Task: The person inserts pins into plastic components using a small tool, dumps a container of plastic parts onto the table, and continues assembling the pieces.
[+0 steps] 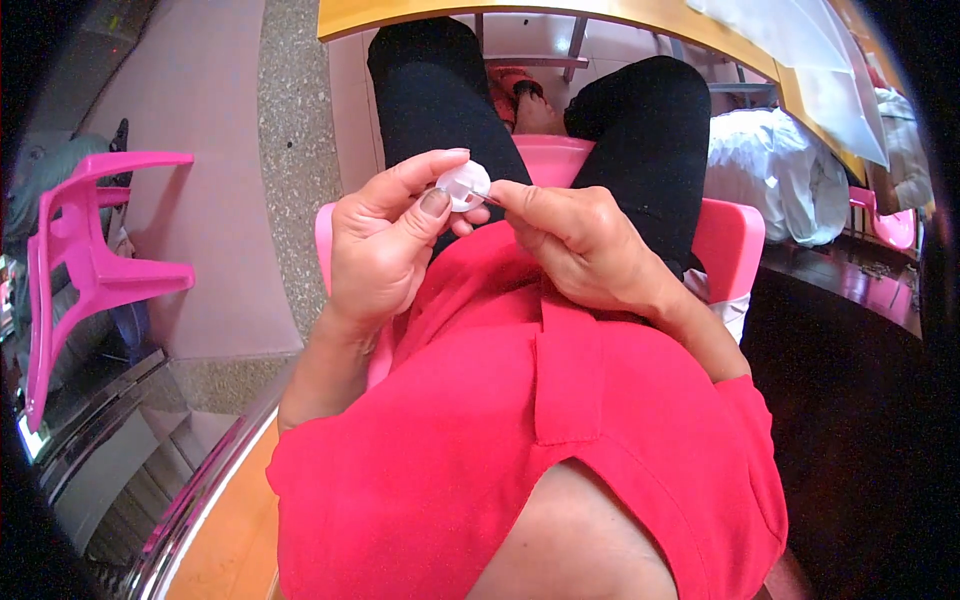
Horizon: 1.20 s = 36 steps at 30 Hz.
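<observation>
Between the thumb and fingers of my left hand (380, 235) is a small round white plastic piece (460, 178), with a cut-out or recess in its face. My right hand (590, 240) is closed in a pinch around a thin dark metal tool (482, 196). The tip of this tool meets the white piece near its lower right; most of its length is hidden in my fingers. Both hands are raised over my lap, close together.
A pink container rim (553, 150) shows between my knees. Ahead stands a wooden table edge (540, 5). White plastic bags (770, 170) sit at the right, and a pink plastic chair (95, 245) is at the left. A glossy panel (150, 470) lies at lower left.
</observation>
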{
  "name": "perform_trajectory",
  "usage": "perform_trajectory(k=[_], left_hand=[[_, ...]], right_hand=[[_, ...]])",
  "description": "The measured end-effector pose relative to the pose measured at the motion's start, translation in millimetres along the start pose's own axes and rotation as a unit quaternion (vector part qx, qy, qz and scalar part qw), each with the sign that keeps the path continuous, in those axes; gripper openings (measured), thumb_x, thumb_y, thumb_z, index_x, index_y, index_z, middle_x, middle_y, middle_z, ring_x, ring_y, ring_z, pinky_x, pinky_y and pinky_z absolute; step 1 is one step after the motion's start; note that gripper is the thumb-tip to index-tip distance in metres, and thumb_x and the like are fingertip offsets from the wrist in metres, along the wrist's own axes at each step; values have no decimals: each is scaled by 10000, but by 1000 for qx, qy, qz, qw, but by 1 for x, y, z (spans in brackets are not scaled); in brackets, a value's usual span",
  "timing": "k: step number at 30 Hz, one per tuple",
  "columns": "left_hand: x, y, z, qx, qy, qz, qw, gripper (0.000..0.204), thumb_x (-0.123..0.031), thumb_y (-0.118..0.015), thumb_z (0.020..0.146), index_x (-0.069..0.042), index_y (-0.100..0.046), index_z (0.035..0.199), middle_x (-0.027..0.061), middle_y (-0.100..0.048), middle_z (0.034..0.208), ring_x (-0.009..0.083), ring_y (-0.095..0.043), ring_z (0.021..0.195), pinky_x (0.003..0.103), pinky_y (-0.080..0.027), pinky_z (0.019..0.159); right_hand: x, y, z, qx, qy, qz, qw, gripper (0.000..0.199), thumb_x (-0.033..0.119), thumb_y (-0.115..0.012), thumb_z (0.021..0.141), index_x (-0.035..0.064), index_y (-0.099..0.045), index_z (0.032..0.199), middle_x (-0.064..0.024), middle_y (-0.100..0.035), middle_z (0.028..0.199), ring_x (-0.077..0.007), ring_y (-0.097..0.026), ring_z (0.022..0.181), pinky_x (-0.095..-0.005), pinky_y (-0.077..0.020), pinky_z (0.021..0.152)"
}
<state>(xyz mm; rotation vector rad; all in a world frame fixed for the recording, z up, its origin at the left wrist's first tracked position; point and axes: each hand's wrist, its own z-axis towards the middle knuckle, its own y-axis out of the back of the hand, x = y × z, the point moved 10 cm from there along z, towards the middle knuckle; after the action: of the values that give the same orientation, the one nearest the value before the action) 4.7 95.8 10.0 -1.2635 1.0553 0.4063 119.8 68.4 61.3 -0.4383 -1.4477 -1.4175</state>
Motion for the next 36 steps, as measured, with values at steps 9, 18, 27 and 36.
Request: perform_trajectory(k=[9,18,27,36], left_hand=[[2,0,0,9,-19,3,1000,292,-31,-512,926,43,-536,1207,163,-625,1069,191,-639,853,265,-507,732],[16,9,6,-20,29,-15,999,277,-28,-521,920,43,-538,1186,150,-638,1010,191,-642,817,259,-508,692],[14,7,8,-27,11,-3,1000,280,-1,-548,895,55,-542,1170,174,-636,1015,219,-649,857,278,-533,712],[16,5,7,-21,14,-7,1000,286,15,-552,886,61,-544,1168,190,-634,1026,230,-650,874,291,-541,752]], right_hand=[[-26,-10,-3,44,-159,217,962,253,40,-491,938,-18,-585,1166,-26,-553,654,-80,-515,569,-225,-432,521],[-49,-21,-10,34,-275,276,920,243,85,-502,931,-1,-603,1134,-37,-576,658,-113,-538,551,-249,-438,514],[-14,-1,-3,-2,-89,-83,993,338,-46,-537,834,-16,-553,1170,-206,-554,701,-267,-610,601,-325,-470,554],[-16,-2,-4,0,-92,-88,992,345,-61,-529,826,-17,-544,1167,-211,-580,723,-296,-620,617,-333,-472,551]])
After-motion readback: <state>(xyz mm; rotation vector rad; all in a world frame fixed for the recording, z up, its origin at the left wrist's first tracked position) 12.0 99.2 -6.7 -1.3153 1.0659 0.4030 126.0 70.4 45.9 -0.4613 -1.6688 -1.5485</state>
